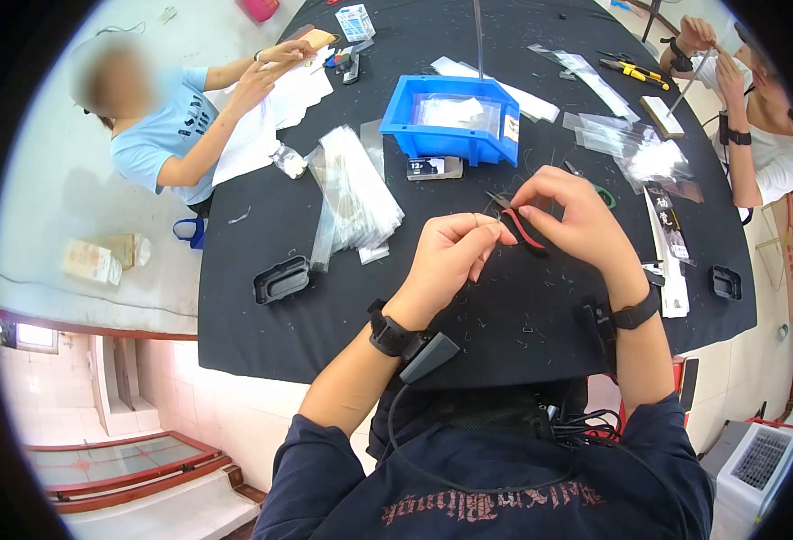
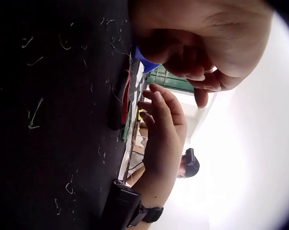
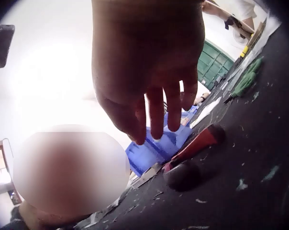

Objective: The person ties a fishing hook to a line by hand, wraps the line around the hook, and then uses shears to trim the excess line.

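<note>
My left hand (image 1: 446, 261) is raised over the black-covered table, its thumb and index fingertips pressed together on what looks like a thin line, barely visible. In the left wrist view the other fingers of the left hand (image 2: 202, 52) curl in toward the palm. Across from it, my right hand (image 1: 576, 211) hovers with fingers loosely bent and apart, nothing showing between them. Below both hands lies a pair of pliers (image 1: 529, 236) with red and black handles, resting on the cloth; the right wrist view shows the pliers (image 3: 197, 146) under the fingertips.
A blue bin (image 1: 455, 144) stands ahead, a small box (image 1: 434, 168) before it. Clear plastic sleeves (image 1: 360, 193) lie left, more packaging (image 1: 653, 162) right. Black trays (image 1: 281, 281) and line clippings dot the cloth. One person (image 1: 167, 135) sits left, another (image 1: 756, 117) right.
</note>
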Tool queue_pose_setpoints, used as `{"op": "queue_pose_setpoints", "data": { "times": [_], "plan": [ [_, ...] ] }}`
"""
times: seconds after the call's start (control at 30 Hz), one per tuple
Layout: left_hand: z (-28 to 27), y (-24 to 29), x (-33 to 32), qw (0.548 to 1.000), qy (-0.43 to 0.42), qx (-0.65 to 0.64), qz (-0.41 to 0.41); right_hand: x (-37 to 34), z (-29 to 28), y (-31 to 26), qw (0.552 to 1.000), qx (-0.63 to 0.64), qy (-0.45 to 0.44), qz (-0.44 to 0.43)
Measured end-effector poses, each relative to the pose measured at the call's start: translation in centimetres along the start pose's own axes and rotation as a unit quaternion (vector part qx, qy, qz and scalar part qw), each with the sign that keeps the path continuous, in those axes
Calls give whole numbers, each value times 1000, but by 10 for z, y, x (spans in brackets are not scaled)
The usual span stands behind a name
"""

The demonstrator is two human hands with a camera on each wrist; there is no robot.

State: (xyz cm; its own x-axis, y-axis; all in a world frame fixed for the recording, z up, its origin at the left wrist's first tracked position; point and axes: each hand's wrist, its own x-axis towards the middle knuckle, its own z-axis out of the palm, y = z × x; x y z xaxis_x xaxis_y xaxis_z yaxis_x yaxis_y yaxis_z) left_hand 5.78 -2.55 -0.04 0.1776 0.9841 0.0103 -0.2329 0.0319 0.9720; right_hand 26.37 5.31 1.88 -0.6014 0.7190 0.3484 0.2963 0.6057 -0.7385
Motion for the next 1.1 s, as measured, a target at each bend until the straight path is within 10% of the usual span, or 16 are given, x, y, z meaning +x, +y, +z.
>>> {"op": "queue_pose_setpoints", "data": {
  "times": [0.6, 0.73, 0.8, 1.1],
  "plan": [
    [-1, -3, -3, 983, 61, 162, 62, -6, 1, 9, 974, -166, 36, 149],
    [1, 4, -4, 996, 37, 84, 23, 1, 2, 8, 991, -62, 84, 81],
    [1, 5, -3, 997, 20, 67, 17, 2, 9, 6, 962, 257, 23, 91],
    [-2, 2, -3, 999, -34, 40, 8, -1, 13, -8, 963, 261, -45, 51]
  ]
}}
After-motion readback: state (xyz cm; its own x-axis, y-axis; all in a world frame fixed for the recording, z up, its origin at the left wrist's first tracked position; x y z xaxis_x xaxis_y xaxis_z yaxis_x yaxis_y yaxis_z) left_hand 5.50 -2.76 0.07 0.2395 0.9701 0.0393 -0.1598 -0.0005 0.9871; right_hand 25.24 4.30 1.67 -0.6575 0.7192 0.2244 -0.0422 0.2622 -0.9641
